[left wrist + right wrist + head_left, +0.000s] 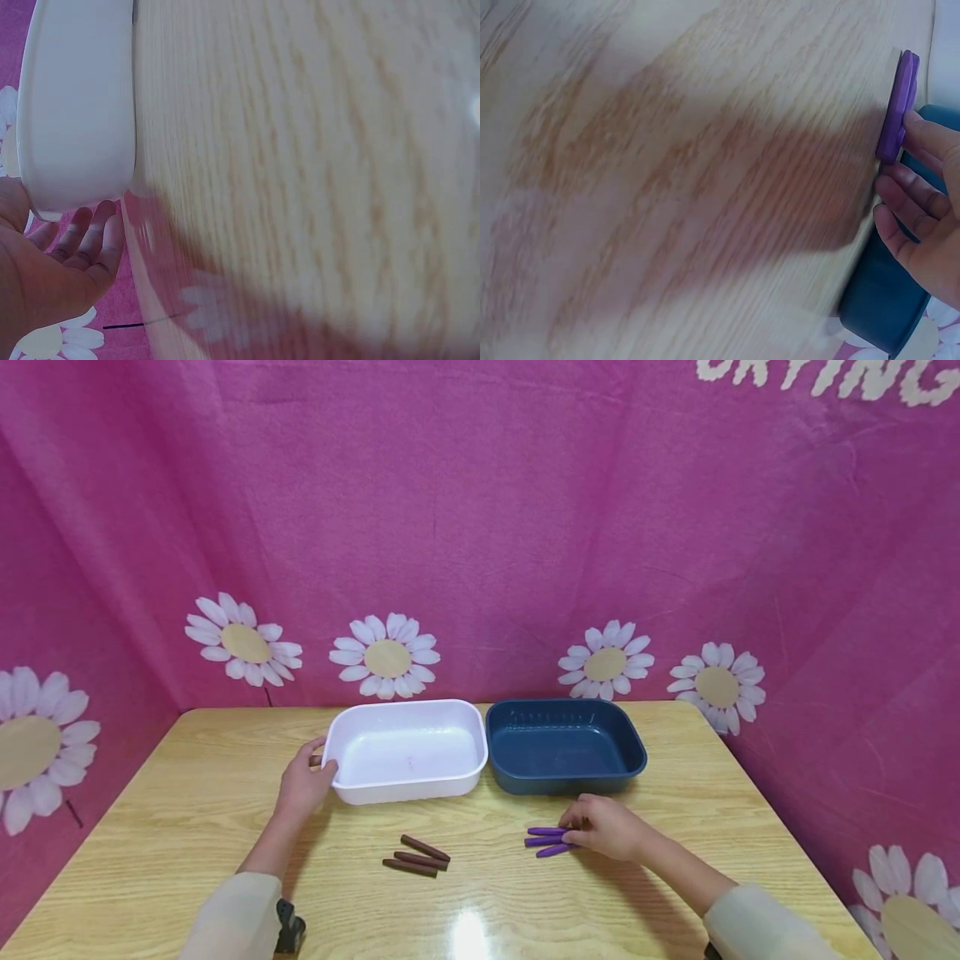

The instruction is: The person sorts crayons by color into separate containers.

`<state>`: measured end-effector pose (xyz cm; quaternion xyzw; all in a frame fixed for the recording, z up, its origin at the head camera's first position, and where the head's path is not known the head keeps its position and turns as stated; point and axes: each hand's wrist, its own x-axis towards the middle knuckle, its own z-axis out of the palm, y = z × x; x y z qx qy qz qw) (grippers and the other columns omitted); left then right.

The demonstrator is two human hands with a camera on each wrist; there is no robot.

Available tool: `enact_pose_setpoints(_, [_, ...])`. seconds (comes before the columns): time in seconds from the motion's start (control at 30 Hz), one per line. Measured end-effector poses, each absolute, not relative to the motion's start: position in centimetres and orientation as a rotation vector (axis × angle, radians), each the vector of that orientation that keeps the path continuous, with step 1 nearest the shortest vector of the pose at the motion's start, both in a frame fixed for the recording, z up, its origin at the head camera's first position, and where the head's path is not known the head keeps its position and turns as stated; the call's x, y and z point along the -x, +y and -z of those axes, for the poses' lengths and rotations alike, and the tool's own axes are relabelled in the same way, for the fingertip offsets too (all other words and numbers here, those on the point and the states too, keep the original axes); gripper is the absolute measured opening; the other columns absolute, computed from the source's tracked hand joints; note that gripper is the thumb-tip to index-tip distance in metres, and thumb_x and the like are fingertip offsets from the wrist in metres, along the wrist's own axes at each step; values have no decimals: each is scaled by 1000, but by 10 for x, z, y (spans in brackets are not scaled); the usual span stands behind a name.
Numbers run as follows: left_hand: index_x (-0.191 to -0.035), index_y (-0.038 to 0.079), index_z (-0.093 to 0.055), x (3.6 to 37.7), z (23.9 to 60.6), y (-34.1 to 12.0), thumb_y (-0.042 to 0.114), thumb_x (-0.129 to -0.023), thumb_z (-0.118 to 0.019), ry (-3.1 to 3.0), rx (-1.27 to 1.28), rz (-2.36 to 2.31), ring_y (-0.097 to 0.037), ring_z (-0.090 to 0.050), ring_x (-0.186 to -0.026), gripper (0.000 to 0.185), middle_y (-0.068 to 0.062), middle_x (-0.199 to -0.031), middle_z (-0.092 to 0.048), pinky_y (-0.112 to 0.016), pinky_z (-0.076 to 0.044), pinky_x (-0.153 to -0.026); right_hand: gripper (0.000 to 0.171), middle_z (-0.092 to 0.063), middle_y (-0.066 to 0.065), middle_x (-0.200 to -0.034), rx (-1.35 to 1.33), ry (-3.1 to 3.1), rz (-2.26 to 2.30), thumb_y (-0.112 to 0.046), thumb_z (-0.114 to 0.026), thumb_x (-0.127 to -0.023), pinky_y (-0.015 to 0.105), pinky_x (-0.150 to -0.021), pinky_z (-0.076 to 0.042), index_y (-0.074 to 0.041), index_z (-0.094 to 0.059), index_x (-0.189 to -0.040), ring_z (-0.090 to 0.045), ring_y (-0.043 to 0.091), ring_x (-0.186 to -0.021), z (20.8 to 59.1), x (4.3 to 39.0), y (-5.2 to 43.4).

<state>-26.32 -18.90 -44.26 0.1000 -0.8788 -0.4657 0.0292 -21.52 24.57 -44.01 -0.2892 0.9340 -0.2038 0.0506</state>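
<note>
the left hand (303, 785) holds the white tub's (408, 752) left rim, its grip curled; the right hand (603, 827) pinches purple crayons (547, 841) lying on the tabletop (187, 810) before the blue tub (564, 745).

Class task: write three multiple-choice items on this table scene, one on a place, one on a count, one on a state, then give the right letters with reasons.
1. Where is the white tub relative to the blue tub?
A. to its left B. to its right C. inside it

2. How many brown sticks lie on the table?
A. one B. three C. six

3. What is the right hand doing?
A. resting in the blue tub B. touching the purple sticks C. hovering away from everything

Answers:
1 A, the tubs stand side by side.
2 B, three lie together.
3 B, its fingertips meet the sticks.
</note>
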Motion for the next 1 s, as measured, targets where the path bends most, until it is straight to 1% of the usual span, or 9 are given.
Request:
enact_pose_setpoints(0.07, [-143, 2, -32, 263, 443, -189, 14, -92, -47, -2710, -308, 1436, -41, -54, -111, 54, -30, -124, -52, -37, -51, -84, 11, -60, -8, -78, 875, 2855, 633, -20, -68, -84, 18, -59, -38, -12, -72, -89, -47, 6, -69, 441, 215, 246])
enact_pose_setpoints(0.2, [-143, 2, -32, 262, 442, -189, 14, -92, -47, -2711, -309, 1440, -40, -54, -111, 54, -30, -124, -52, -36, -51, -84, 10, -58, -8, -76, 865, 2869, 652, -20, -68, -84, 18, -58, -37, -12, -72, -89, -46, 6, -67, 443, 215, 246])
enact_pose_setpoints(0.43, [-143, 2, -32, 262, 441, -188, 15, -93, -47, -2714, -309, 1448, -39, -55, -110, 54, -30, -124, -52, -28, -50, -77, 9, -59, -9, -76, 792, 2869, 676, -18, -69, -82, 18, -59, -38, -12, -73, -89, -47, 6, -69, 445, 217, 246])
enact_pose_setpoints(0.77, [-144, 3, -31, 263, 442, -188, 15, -93, -47, -2700, -333, 1478, -36, -55, -107, 55, -28, -123, -52, -21, -47, -69, 5, -58, -9, -76, 704, 2862, 728, -19, -70, -82, 18, -60, -39, -14, -72, -84, -45, 3, -69, 448, 219, 245])
enact_pose_setpoints(1.0, [-143, 3, -33, 264, 443, -190, 15, -92, -48, -2697, -319, 1458, -37, -56, -106, 54, -28, -122, -53, -21, -47, -70, 4, -60, -8, -76, 698, 2855, 751, -16, -70, -82, 18, -60, -39, -13, -71, -84, -45, 1, -68, 447, 219, 244])
